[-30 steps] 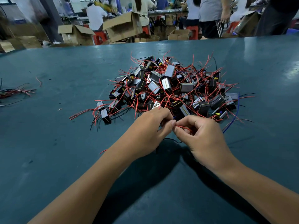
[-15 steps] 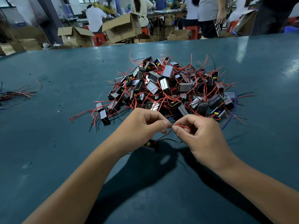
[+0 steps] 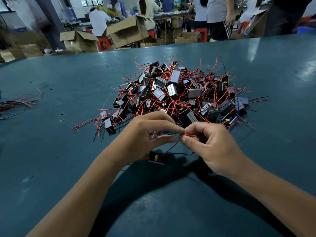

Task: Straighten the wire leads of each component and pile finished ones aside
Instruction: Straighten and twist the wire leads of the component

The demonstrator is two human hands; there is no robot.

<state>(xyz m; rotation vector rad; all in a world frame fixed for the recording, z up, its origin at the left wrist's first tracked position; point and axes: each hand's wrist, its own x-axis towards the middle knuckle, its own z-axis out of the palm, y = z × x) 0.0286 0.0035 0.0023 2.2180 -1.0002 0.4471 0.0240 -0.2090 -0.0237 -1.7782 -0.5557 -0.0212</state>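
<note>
Here we pinch a thin red wire lead with both hands just above the table. Our left hand has its fingers curled, thumb and forefinger closed on the lead at its left end; the other fingers fold loosely underneath. Our right hand meets it fingertip to fingertip, its thumb and forefinger closed on the same lead, the remaining fingers bent and apart from the wire. From the pinch the red lead runs down to a small black component with a yellow part on top, which lies on the table just below our left hand; a black lead trails from it to the right, under our right hand.

Beyond our hands sits a heap of like components tangled in red and black wires. At the far left edge of the table lies a bundle of loose wires, cut off by the frame. Our left palm hides part of the component's near side, and we cannot tell how its leads join it.
</note>
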